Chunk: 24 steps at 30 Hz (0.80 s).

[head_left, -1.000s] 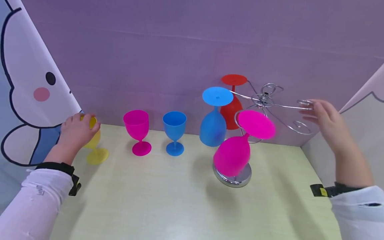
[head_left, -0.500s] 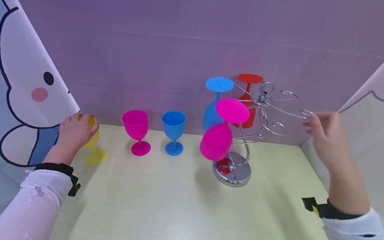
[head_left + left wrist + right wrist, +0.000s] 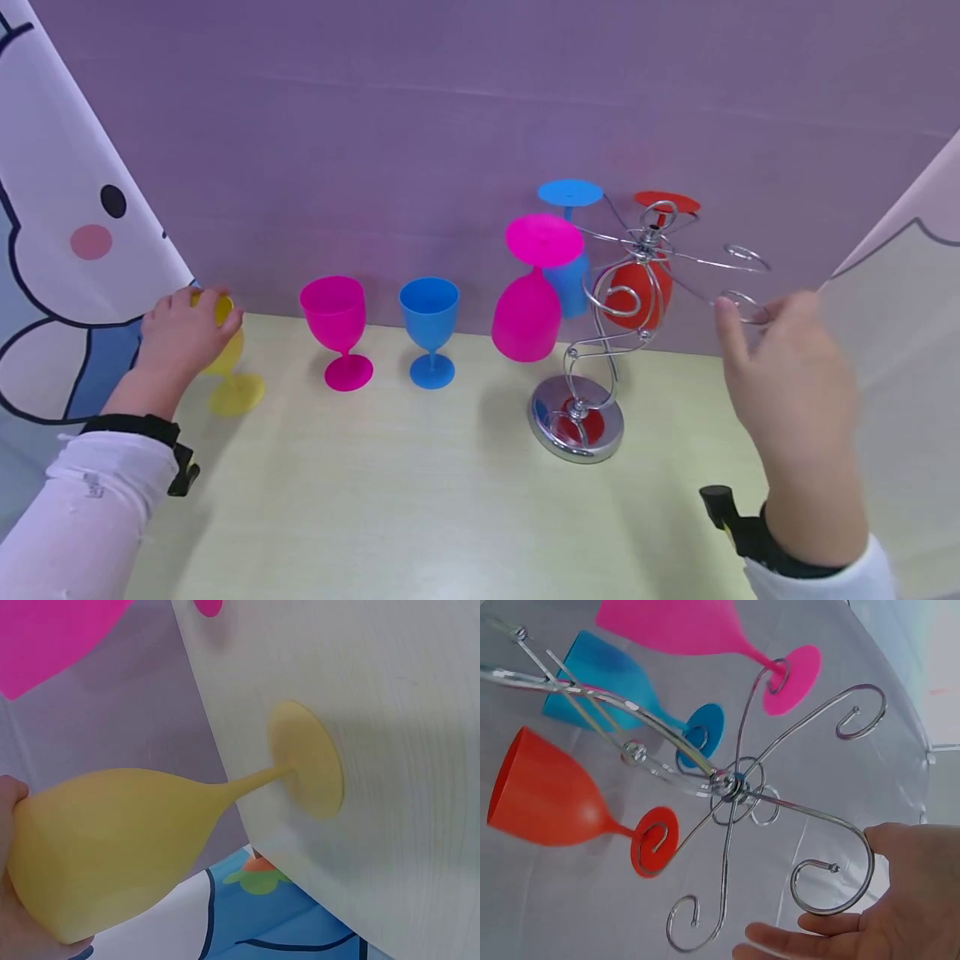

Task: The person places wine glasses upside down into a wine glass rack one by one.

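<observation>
The silver wire goblet rack (image 3: 649, 243) stands on the pale table (image 3: 375, 508), toward the right and near the back, its round, mirror-bright base flat on the surface. The right hand (image 3: 798, 383) pinches the curled end of one wire arm, thumb on one side of the loop and forefinger on the other; the remaining fingers extend below it.

Three goblets hang upside down by their feet from other curls: a hanging pink goblet (image 3: 527, 323), a hanging blue goblet (image 3: 567, 283) partly behind it, and a hanging red goblet (image 3: 551, 791) toward the backdrop. The other two visible curls carry nothing.

At the far left, the yellow goblet (image 3: 124, 844) stands upright with its foot on the table. The left hand (image 3: 178, 340) grips its bowl from above, fingers and thumb round the rim; exactly how far the fingertips reach is hard to tell, as they are partly hidden.

Between the yellow goblet and the rack stand an upright pink goblet (image 3: 335, 315) and, beside it, an upright blue goblet (image 3: 430, 312), apart from each other. A purple backdrop (image 3: 337, 150) rises behind, with a cartoon-printed panel (image 3: 56, 208) on the left. A black strap (image 3: 131, 423) circles the left wrist.
</observation>
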Available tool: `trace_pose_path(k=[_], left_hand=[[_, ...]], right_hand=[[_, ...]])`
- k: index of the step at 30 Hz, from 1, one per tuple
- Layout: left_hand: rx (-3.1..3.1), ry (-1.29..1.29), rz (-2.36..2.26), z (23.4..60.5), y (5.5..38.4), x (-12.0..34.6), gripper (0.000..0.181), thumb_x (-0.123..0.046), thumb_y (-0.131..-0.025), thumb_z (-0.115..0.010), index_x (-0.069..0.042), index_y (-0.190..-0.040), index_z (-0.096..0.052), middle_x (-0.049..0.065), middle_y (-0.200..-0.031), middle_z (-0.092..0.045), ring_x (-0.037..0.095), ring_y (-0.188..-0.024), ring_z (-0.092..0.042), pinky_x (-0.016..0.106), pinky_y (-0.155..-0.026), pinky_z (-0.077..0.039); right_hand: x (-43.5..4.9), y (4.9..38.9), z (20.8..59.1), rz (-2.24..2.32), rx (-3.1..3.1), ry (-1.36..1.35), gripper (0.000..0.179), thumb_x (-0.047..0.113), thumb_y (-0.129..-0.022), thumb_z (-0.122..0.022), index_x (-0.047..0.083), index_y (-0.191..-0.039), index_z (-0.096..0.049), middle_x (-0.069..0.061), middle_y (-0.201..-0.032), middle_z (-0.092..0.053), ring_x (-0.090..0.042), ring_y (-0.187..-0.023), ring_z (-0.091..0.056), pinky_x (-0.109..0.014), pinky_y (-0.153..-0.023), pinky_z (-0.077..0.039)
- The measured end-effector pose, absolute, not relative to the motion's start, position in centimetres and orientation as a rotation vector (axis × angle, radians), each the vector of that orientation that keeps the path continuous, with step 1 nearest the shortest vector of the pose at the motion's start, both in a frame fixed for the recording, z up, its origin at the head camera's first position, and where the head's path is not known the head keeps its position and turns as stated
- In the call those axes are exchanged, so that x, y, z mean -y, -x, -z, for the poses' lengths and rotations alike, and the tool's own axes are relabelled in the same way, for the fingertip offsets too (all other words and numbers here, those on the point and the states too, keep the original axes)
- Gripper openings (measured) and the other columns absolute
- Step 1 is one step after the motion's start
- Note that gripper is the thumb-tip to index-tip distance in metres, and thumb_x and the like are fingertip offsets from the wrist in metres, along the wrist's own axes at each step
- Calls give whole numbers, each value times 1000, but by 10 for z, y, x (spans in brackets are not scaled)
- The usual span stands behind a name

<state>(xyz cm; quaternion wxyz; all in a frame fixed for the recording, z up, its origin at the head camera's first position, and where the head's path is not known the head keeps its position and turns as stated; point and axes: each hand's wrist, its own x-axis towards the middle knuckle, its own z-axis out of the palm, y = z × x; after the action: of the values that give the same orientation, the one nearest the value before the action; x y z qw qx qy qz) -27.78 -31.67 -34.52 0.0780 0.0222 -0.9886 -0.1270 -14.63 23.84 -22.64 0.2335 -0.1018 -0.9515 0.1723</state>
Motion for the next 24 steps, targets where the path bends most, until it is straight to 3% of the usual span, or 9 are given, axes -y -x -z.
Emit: trace_pose_path(k=[4, 15, 19, 24], left_hand=[[2950, -66, 371, 346, 277, 316, 56, -44, -96, -32, -2, -133, -29, 38, -130, -19, 56, -117, -16, 70, -95, -16], [2925, -72, 327, 346, 277, 316, 53, -40, -96, -35, -2, -132, -31, 37, -130, -22, 55, -117, -18, 69, -95, -18], [2897, -69, 327, 344, 274, 317, 51, -39, -96, -35, -2, -131, -33, 37, -129, -23, 55, -116, -19, 69, -94, -19], [2847, -64, 370, 334, 267, 314, 52, -41, -96, -33, -1, -129, -35, 37, -129, -24, 56, -115, -21, 68, -92, -21]], right_hand=[[-233, 144, 227, -413, 2616, 310, 66, 55, -92, -31, -8, -110, -37, -21, -80, -50, -31, -61, -48, -35, -42, -35], [-237, 145, 229, -427, 2618, 309, 69, 57, -92, -31, -8, -115, -35, -25, -89, -51, -35, -69, -50, -39, -48, -37], [-240, 144, 231, -460, 2607, 277, 72, 57, -92, -33, -6, -125, -33, -27, -102, -51, -39, -83, -51, -46, -55, -40], [-246, 142, 234, -540, 2587, 219, 73, 54, -92, -39, 1, -139, -23, -27, -129, -42, -42, -109, -44, -59, -78, -39]])
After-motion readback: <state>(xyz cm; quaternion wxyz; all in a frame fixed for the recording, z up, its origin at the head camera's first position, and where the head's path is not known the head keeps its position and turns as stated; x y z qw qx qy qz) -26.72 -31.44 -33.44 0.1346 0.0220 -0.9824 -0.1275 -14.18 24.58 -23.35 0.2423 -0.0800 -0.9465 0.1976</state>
